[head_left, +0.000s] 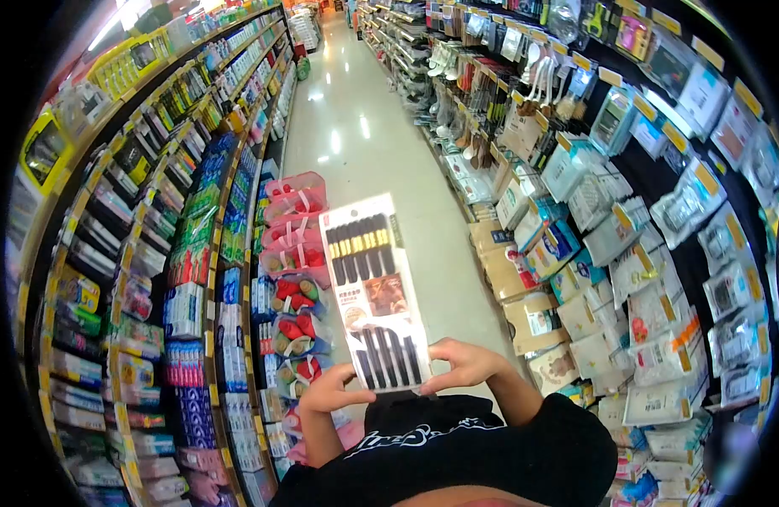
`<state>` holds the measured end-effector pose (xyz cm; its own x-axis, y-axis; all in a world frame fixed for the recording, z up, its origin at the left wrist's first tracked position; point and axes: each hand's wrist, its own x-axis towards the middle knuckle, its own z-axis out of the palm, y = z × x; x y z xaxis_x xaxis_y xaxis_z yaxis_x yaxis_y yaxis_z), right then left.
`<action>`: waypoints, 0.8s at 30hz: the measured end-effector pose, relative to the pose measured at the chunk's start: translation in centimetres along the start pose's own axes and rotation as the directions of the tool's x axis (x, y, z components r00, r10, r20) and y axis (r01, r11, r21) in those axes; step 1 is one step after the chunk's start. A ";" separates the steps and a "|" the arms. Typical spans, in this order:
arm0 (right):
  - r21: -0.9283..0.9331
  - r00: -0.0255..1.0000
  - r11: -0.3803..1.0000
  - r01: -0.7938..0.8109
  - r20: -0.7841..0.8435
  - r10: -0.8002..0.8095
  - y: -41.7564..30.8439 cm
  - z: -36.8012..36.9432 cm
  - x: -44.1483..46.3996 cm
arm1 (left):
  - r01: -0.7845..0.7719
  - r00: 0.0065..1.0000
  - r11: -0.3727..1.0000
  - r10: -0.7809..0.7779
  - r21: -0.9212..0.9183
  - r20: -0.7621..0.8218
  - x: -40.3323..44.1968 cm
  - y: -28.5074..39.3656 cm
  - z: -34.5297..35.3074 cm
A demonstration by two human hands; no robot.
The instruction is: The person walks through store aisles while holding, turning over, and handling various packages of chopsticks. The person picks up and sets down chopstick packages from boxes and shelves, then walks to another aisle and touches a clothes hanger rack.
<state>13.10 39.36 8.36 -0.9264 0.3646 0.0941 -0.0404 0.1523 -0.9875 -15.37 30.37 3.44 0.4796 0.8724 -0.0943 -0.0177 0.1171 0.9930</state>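
Note:
A long flat package of black chopsticks (376, 296) with gold bands near the top is held up in front of my chest, tilted slightly left. My left hand (332, 390) grips its lower left corner, thumb along the bottom edge. On the lower right corner, my right hand (461, 365) is closed, with its thumb near the bottom edge. The package shows a brown picture and small print at its middle. Glare covers part of the lower half.
Shelves of boxed toothpaste and toothbrushes (187, 313) line the left side. Clear bags with red items (296, 296) stand beside them. On the right hang packaged kitchen goods (588, 182) and bagged items (660, 313). A shiny aisle floor (364, 127) runs between.

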 end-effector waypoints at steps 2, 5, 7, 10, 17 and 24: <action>0.035 0.994 0.995 -0.097 0.043 0.096 1.7 -3.5 3.1 | 0.050 0.999 0.998 -0.049 -0.025 0.006 2.9 -2.2 -3.7; 0.085 0.990 0.986 -0.142 0.000 0.143 4.8 -8.4 7.9 | 0.099 0.995 0.973 -0.099 -0.210 0.011 8.4 -3.0 -9.2; 0.064 0.990 0.992 -0.108 -0.080 0.113 6.5 -11.8 11.3 | 0.095 0.994 0.971 -0.103 -0.220 -0.024 12.6 -2.8 -13.0; -0.065 0.978 0.985 -0.162 -0.143 0.152 7.4 -18.4 16.2 | 0.126 0.991 0.975 -0.133 -0.181 -0.030 19.3 0.0 -19.0; -0.038 0.930 0.995 -0.087 -0.360 0.068 6.4 -31.4 27.2 | -0.114 0.993 0.983 0.117 0.141 -0.014 32.7 5.3 -30.6; 0.191 0.975 0.978 -0.088 -0.183 0.124 12.0 -44.9 33.1 | -0.162 0.986 0.975 0.164 0.154 -0.004 43.8 6.7 -38.4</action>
<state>-1.25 94.53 5.25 -0.8398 0.5428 -0.0075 -0.0292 -0.0590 -0.9978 -28.15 87.53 3.18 0.4669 0.8815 0.0697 0.0404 -0.1000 0.9942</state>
